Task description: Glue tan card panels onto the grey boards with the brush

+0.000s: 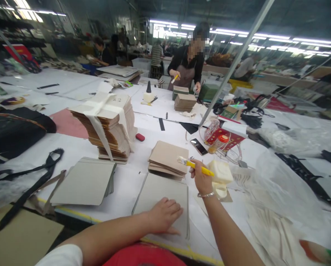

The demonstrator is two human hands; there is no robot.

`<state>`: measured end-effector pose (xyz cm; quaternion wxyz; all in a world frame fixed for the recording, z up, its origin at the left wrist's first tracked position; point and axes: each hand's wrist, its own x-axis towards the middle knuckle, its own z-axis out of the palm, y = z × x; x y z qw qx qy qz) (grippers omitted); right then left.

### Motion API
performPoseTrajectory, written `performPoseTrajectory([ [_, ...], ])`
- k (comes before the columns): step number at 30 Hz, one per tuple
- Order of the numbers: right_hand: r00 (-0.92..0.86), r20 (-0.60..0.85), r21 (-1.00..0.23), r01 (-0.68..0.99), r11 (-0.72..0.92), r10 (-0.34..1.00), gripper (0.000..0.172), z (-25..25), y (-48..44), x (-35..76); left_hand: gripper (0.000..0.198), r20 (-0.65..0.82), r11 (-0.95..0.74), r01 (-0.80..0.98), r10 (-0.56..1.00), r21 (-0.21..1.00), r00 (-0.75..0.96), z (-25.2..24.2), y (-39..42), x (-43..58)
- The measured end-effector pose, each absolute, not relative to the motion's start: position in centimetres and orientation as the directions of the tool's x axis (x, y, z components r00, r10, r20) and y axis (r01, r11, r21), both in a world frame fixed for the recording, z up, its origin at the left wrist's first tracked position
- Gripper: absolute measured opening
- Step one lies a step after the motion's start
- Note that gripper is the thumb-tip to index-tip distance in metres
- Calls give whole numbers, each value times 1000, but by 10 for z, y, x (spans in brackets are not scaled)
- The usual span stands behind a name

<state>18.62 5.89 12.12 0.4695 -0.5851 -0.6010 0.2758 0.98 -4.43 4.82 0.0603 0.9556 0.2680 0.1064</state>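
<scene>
My left hand (165, 216) lies flat with its fingers spread on a stack of grey boards (162, 190) at the table's near edge. My right hand (202, 179) is closed around the yellow handle of a paintbrush (200, 168); its pale, coated bristles point left, over the right edge of a pile of brown boards (168, 155). To the left lies another stack of grey boards (84, 181). Close to my right wrist stands a cream-coloured block-like container (221, 171), with another pale piece below it.
A tall bundle of brown boards (110, 125) tied with white strips stands at the back left. A phone (198, 146), an orange-capped bottle (219, 143) and a slanted metal pole (234, 64) are to the right. Across the table, a co-worker (186, 68) holds another yellow brush.
</scene>
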Motion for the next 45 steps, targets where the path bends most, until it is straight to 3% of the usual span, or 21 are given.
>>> performPoseTrajectory([
  [4, -106, -112, -980, 175, -93, 988, 34, 124, 127, 124, 58, 226, -756, 646, 652, 112, 724, 56, 31, 15],
  [7, -174, -285, -951, 172, -256, 943, 29, 109, 167, 94, 60, 164, -671, 735, 739, 97, 653, 51, 75, 16],
  [9, -128, -311, -939, 195, -284, 942, 28, 96, 189, 87, 59, 129, -638, 764, 769, 94, 626, 47, 91, 16],
  [15, 139, -219, -941, 230, -246, 966, 35, 78, 229, 124, 40, 102, -653, 755, 756, 53, 647, 47, 112, 17],
  [18, 213, -137, -935, 295, -197, 967, 42, 80, 222, 163, 27, 52, -636, 769, 772, 67, 634, 53, 125, 21],
  [21, 242, -41, -913, 385, -135, 969, 38, 85, 194, 201, 20, 23, -648, 757, 760, 85, 649, 58, 136, 24],
  [24, 103, 110, -824, 566, 32, 989, 25, 86, 147, 224, 20, 26, -671, 736, 740, 93, 672, 64, 142, 25],
  [27, -250, 206, -534, 781, 323, 946, 23, 83, 91, 230, 26, -36, -646, 750, 754, 140, 656, 69, 145, 26],
  [29, -362, 195, -419, 810, 411, 912, 25, 82, 54, 231, 32, -85, -629, 759, 758, 169, 647, 73, 148, 26],
  [32, -256, 275, -497, 787, 365, 927, 27, 81, 10, 235, 32, -125, -628, 753, 746, 194, 654, 81, 151, 27],
  [36, 103, 360, -717, 666, 204, 927, 31, 81, -20, 235, 18, -92, -615, 758, 760, 219, 644, 102, 145, 20],
  [38, 192, 357, -767, 618, 170, 914, 29, 81, -21, 227, 17, 83, -527, 799, 846, 289, 527, 117, 136, 11],
  [40, 242, 325, -787, 606, 119, 914, 26, 81, -15, 212, 20, 290, -358, 775, 928, 521, 234, 131, 121, 3],
  [41, 264, 295, -791, 606, 80, 918, 25, 81, -11, 204, 21, 324, -274, 684, 944, 676, 59, 137, 111, 0],
  [43, 307, 226, -794, 608, -7, 925, 25, 83, -3, 187, 28, 218, -150, 373, 965, 915, -147, 143, 89, -1],
  [45, 336, 197, -793, 607, -52, 921, 27, 83, 1, 176, 33, 54, -47, 49, 989, 998, -140, 141, 63, 2],
])
